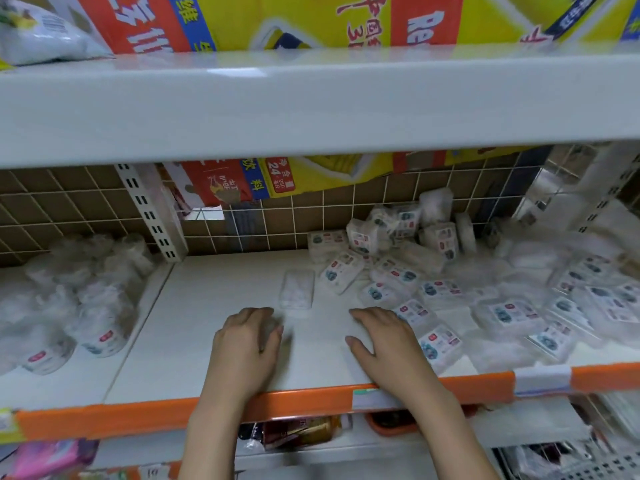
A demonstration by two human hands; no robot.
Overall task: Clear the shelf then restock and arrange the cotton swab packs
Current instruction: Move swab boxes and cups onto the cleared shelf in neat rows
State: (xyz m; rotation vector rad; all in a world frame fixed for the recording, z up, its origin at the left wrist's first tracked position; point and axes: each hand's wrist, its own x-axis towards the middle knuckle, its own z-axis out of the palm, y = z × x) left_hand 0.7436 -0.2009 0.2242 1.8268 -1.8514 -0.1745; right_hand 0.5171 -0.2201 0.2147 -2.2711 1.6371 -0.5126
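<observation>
Cotton swab packs lie in a loose heap on the right half of the white shelf, against the wire back grid. One clear pack lies apart, face down, near centre. The left hand has curled fingers on a blurred pack; the grip cannot be confirmed. The right hand rests flat, fingers extended, touching the heap's nearest packs. Round packs occupy the left bay.

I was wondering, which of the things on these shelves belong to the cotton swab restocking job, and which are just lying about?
Part of the job:
- heap of cotton swab packs on the shelf
- single clear pack lying apart
- left hand, fingers curled
- right hand, resting flat beside the heap

Just lying about:
- round bagged packs in the left bay
- yellow and red cartons above
- goods on the lower shelf
</observation>
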